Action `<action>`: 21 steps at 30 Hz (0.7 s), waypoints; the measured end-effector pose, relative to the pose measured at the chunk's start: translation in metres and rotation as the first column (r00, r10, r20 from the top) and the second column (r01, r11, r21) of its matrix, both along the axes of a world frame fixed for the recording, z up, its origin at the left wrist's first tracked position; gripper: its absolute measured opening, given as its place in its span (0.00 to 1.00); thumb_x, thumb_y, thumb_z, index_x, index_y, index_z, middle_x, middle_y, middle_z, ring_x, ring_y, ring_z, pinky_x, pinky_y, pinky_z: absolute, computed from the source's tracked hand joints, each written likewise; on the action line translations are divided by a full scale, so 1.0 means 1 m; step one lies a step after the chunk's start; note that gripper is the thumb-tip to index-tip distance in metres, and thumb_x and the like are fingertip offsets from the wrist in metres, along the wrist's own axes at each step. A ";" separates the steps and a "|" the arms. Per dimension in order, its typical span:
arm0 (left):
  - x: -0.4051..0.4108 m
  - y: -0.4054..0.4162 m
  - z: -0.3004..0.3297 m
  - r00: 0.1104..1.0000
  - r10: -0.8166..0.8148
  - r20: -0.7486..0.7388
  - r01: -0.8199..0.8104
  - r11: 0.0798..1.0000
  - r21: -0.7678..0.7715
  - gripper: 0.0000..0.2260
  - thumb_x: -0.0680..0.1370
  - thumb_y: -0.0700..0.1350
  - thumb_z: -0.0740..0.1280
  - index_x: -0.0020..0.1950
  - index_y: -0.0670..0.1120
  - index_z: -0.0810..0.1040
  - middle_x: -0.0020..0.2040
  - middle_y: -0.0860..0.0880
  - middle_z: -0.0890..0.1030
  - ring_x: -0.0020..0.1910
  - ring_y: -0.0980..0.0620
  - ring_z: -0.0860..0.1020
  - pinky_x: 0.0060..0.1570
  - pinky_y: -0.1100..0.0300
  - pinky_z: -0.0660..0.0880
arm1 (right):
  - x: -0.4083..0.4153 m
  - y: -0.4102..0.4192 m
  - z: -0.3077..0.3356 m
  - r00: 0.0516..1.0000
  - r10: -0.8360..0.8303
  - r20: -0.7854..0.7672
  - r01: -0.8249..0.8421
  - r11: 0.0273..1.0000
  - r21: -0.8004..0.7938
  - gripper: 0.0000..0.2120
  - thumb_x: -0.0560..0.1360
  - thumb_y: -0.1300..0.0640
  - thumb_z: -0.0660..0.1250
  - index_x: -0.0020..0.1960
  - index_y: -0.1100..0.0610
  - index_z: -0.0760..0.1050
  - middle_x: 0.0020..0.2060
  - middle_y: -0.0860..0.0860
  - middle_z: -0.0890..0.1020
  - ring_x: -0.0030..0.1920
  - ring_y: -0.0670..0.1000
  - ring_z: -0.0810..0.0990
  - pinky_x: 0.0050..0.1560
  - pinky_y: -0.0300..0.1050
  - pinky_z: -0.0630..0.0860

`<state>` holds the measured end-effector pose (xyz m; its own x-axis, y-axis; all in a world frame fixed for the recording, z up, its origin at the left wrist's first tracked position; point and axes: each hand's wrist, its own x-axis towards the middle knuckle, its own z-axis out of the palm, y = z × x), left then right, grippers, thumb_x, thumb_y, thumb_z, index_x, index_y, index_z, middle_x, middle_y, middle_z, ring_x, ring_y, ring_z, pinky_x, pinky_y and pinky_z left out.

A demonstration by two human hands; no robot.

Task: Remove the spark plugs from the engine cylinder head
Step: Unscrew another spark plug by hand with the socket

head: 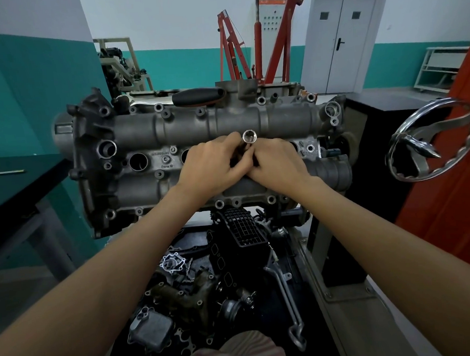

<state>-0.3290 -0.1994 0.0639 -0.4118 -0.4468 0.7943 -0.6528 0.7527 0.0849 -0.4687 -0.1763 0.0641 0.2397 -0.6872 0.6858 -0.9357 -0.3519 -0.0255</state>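
Observation:
The grey engine cylinder head [131, 129] lies across the middle of the head view on a stand. A shiny spark plug socket [249, 137] stands upright in one of its central plug wells, its open end toward me. My left hand [214, 165] and my right hand [278, 164] meet around the socket's shaft, fingers curled on it from either side. An open plug well [138, 161] shows at the left; the wells under my hands are hidden. No spark plug is visible.
A black-handled ratchet [195, 95] lies on the head's far edge. The stand's chrome handwheel [432, 141] sticks out at the right. Loose engine parts [207, 284] fill a tray below. A dark workbench [13, 177] is at the left, red engine cranes [269, 38] behind.

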 end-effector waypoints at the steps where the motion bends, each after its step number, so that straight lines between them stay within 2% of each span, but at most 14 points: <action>1: 0.000 0.001 0.000 1.000 -0.003 -0.005 0.003 1.000 -0.008 0.21 0.74 0.57 0.52 0.41 0.41 0.74 0.35 0.46 0.78 0.31 0.43 0.76 0.28 0.56 0.68 | 0.000 -0.002 -0.001 1.000 -0.004 0.001 0.004 1.000 0.010 0.10 0.74 0.52 0.61 0.44 0.59 0.73 0.39 0.53 0.81 0.39 0.57 0.78 0.37 0.42 0.57; 4: -0.001 0.000 0.000 1.000 0.002 -0.004 -0.003 1.000 -0.015 0.17 0.76 0.54 0.57 0.41 0.41 0.74 0.34 0.44 0.78 0.29 0.41 0.76 0.29 0.59 0.62 | 0.000 -0.003 -0.002 0.999 0.009 0.038 -0.010 1.000 0.016 0.14 0.74 0.49 0.59 0.52 0.59 0.71 0.39 0.53 0.81 0.40 0.56 0.78 0.37 0.42 0.58; 7: 0.001 -0.003 -0.001 0.999 0.033 0.014 -0.033 0.999 -0.016 0.17 0.77 0.52 0.61 0.36 0.41 0.76 0.29 0.43 0.78 0.28 0.40 0.76 0.29 0.59 0.61 | -0.001 -0.001 0.001 0.999 0.021 0.032 -0.022 0.999 0.024 0.14 0.74 0.47 0.62 0.47 0.57 0.76 0.38 0.53 0.82 0.41 0.55 0.79 0.39 0.42 0.62; 9: 0.002 -0.005 -0.001 0.998 0.054 0.038 -0.054 0.999 0.000 0.21 0.78 0.56 0.60 0.34 0.41 0.77 0.27 0.42 0.77 0.28 0.40 0.76 0.29 0.59 0.61 | -0.001 0.000 0.002 0.999 0.018 0.034 -0.019 0.999 0.029 0.14 0.74 0.47 0.63 0.43 0.57 0.79 0.38 0.54 0.82 0.42 0.56 0.79 0.39 0.42 0.63; 14: 0.001 -0.004 0.000 0.999 0.035 0.030 -0.036 0.999 0.026 0.25 0.76 0.62 0.55 0.36 0.43 0.76 0.29 0.44 0.78 0.30 0.41 0.76 0.28 0.56 0.66 | -0.001 -0.002 0.000 1.000 -0.006 0.027 0.005 1.000 0.026 0.12 0.75 0.52 0.62 0.45 0.58 0.80 0.39 0.56 0.83 0.42 0.57 0.79 0.39 0.41 0.59; 18: 0.001 -0.001 -0.001 1.000 -0.005 0.008 0.005 1.000 0.004 0.23 0.75 0.60 0.51 0.38 0.41 0.73 0.32 0.47 0.77 0.29 0.43 0.75 0.27 0.57 0.65 | 0.000 0.004 0.002 0.998 0.038 0.058 -0.038 0.999 0.007 0.08 0.73 0.55 0.65 0.38 0.60 0.76 0.34 0.56 0.81 0.36 0.58 0.78 0.37 0.42 0.58; 21: 0.001 -0.001 -0.001 1.000 -0.015 0.007 0.015 1.000 -0.014 0.21 0.75 0.58 0.51 0.40 0.41 0.72 0.34 0.47 0.77 0.29 0.43 0.75 0.27 0.59 0.62 | 0.000 0.002 0.003 0.998 0.033 0.045 -0.035 0.999 0.030 0.09 0.74 0.53 0.62 0.42 0.59 0.73 0.36 0.53 0.81 0.38 0.55 0.78 0.37 0.42 0.59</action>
